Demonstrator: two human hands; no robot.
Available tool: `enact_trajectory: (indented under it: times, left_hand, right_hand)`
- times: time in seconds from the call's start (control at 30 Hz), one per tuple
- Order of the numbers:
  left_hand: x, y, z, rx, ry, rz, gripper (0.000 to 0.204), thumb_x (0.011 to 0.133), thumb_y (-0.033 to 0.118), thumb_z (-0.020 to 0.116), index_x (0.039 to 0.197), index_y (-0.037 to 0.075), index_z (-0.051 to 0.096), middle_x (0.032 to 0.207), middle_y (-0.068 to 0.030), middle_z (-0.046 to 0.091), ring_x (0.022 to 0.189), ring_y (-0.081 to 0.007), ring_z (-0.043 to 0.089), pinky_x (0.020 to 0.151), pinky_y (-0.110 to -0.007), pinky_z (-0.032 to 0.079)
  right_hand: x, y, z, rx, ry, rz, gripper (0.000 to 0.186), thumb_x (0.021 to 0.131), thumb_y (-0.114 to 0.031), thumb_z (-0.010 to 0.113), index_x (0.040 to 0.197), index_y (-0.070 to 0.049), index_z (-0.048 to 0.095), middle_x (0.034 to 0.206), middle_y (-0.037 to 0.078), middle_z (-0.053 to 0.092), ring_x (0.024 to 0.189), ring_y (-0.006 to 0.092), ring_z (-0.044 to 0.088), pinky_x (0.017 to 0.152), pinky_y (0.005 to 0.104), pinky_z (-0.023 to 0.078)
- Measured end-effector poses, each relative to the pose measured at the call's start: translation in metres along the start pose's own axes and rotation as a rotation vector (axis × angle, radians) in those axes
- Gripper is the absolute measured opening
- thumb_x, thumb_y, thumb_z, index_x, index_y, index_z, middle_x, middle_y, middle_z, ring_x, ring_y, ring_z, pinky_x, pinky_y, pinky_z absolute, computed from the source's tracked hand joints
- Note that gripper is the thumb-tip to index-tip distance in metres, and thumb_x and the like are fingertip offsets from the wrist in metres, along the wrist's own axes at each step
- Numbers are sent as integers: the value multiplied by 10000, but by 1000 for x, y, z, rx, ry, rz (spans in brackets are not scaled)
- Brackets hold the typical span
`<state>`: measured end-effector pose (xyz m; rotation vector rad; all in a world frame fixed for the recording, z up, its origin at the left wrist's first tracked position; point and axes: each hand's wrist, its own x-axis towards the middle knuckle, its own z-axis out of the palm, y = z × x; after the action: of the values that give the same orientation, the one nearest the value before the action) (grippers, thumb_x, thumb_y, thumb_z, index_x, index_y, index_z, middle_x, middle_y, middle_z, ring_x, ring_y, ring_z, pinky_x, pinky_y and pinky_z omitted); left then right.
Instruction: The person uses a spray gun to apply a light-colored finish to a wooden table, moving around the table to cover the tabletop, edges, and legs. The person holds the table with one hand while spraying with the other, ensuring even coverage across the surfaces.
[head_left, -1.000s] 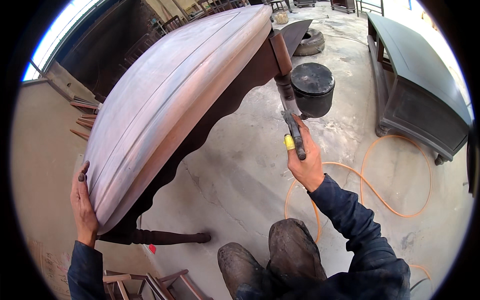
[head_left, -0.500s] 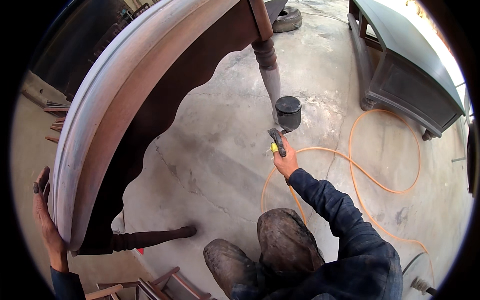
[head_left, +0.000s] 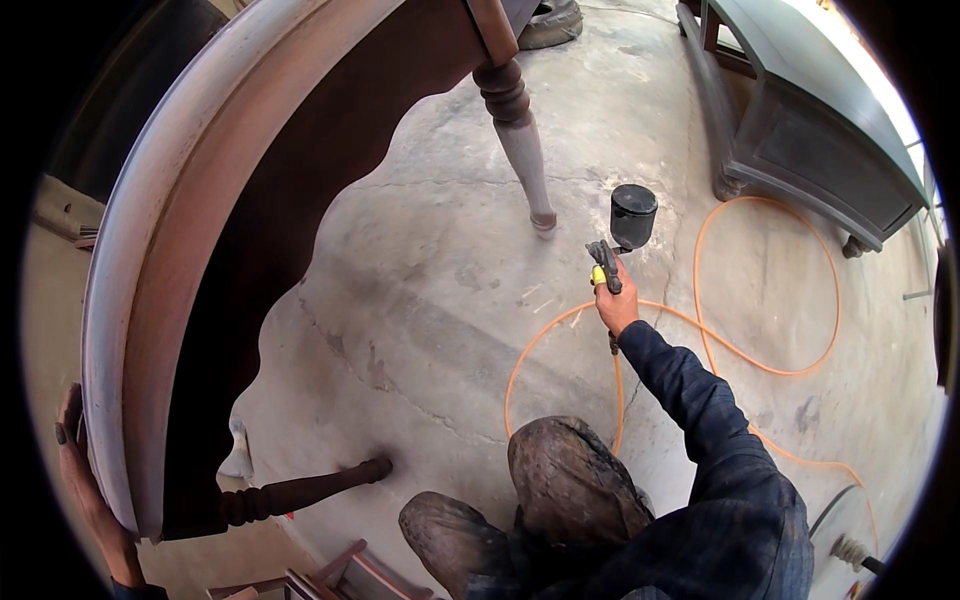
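My right hand [head_left: 618,300] grips a black spray gun [head_left: 606,265] with a large black cup [head_left: 633,213]; something yellow wraps one finger. An orange hose hangs from the gun. To its upper left stands a turned table leg [head_left: 518,150], dark above and paler below. The pale, curved table edge [head_left: 210,130] sweeps across the left, with a dark scalloped apron [head_left: 300,190] under it. My left hand [head_left: 90,480] lies along the outside of that edge at the lower left, fingers fairly straight and touching it. A dark turned leg [head_left: 310,492] extends below.
A dark grey cabinet [head_left: 810,150] stands at upper right. A tyre [head_left: 550,30] lies at the top. The hose [head_left: 830,250] loops across the cracked concrete floor [head_left: 430,330]. Wooden chair frames [head_left: 345,575] are at the bottom, with a round metal object [head_left: 840,530] at lower right.
The spray gun has dropped away from the upper table leg and, in the last half second, shifted rightward. The view has tilted down; the table edge and my left hand appear lower and further left.
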<state>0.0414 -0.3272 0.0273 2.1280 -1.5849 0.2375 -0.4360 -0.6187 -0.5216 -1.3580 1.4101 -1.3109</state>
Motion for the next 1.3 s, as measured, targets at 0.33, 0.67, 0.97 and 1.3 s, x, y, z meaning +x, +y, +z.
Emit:
enact_trajectory:
  times: [0.33, 0.67, 0.97, 1.3]
  left_hand:
    - [5, -10, -5, 134, 5, 31, 657, 1033, 553, 238, 1522, 159, 431, 1498, -113, 470, 1370, -253, 465, 1146, -422, 358]
    - [6, -42, -17, 161, 32, 6, 627, 1052, 499, 239, 1551, 144, 374, 1540, -117, 416, 1415, -261, 406, 1159, -408, 329]
    - [8, -52, -19, 170, 40, 22, 679, 1039, 560, 227, 1566, 144, 334, 1537, -123, 412, 1441, -280, 367, 1188, -432, 287]
    - [9, -6, -4, 108, 18, -7, 721, 1029, 605, 235, 1520, 111, 421, 1474, -142, 482, 1364, -279, 460, 1153, -415, 346]
  right_hand:
    - [-24, -7, 63, 72, -66, -137, 453, 925, -79, 579, 1376, -78, 541, 1231, 186, 647, 1070, 344, 658, 916, 334, 494]
    - [-22, 22, 73, 39, -71, -124, 449, 934, -112, 572, 1378, -68, 526, 1249, 212, 633, 1105, 412, 630, 912, 379, 501]
    - [-9, 55, 35, 4, 106, -54, 401, 932, -83, 582, 1327, -22, 563, 1127, 173, 680, 974, 278, 665, 866, 346, 512]
    - [-16, 52, 49, 316, 66, 186, 181, 959, -60, 565, 1138, -50, 590, 810, 8, 626, 687, 88, 570, 619, 262, 468]
